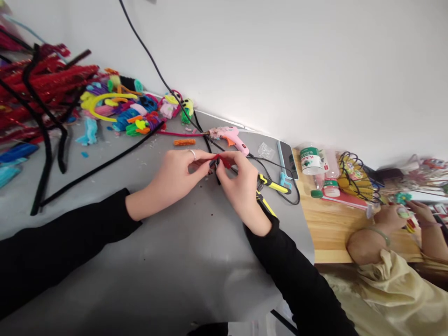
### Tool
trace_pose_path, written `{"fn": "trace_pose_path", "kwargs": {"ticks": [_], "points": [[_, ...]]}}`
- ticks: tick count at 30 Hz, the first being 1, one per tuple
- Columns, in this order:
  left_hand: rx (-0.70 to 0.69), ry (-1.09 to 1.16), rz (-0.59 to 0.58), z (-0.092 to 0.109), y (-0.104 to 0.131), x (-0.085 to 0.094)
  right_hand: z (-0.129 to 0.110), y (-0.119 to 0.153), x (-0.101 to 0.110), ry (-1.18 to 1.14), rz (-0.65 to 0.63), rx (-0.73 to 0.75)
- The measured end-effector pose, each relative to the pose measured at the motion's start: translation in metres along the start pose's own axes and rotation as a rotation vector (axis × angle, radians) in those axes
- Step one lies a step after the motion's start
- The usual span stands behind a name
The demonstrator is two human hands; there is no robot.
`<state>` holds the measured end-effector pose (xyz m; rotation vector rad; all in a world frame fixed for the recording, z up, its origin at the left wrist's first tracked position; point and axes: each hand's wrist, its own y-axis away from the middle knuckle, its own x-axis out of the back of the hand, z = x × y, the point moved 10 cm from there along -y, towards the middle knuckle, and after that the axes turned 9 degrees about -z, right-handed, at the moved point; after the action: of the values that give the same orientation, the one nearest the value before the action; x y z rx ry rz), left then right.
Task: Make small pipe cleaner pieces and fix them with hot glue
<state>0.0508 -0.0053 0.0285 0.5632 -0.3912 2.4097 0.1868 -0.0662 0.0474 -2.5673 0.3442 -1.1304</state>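
My left hand (185,172), with a ring on one finger, pinches one side of a small red and black fuzzy piece (224,161). From the other side my right hand (240,179) closes its thumb and fingers on the same piece, so the fingertips of both hands nearly meet. Part of the piece is hidden behind the fingers. Just beyond the hands lies a pink glue gun (229,136). Yellow and black pliers (275,184) rest beside my right wrist, partly covered by it. An orange fuzzy stick (184,142) lies behind my left hand.
Red tinsel stems (45,93), black stems (101,165) and colourful fuzzy pieces (129,109) lie at the left and back. A phone (288,159) and cable are at the right. On a wooden table (329,235) stand bottles and a yellow basket; another person's hands work there.
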Motion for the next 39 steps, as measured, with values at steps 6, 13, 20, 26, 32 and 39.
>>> {"fn": "trace_pose_path", "kwargs": {"ticks": [6,13,20,26,32,39], "points": [[0.071,0.192,0.048,-0.013,-0.004,0.016,0.003,-0.001,0.0,-0.133,-0.037,0.025],[-0.014,0.313,-0.045,-0.009,-0.007,0.011,0.007,-0.001,0.003,-0.188,-0.019,0.005],[-0.074,0.202,0.003,-0.011,-0.011,0.027,0.015,-0.016,0.031,0.145,-0.001,0.012],[-0.198,0.006,0.038,-0.005,-0.013,0.045,0.059,-0.048,0.014,0.66,-0.14,-0.258],[-0.162,-0.04,0.039,-0.017,-0.016,0.057,0.068,-0.058,0.005,0.702,-0.12,-0.354],[-0.087,-0.104,0.038,-0.029,-0.019,0.067,0.044,-0.041,0.042,0.398,0.139,-0.152]]}}
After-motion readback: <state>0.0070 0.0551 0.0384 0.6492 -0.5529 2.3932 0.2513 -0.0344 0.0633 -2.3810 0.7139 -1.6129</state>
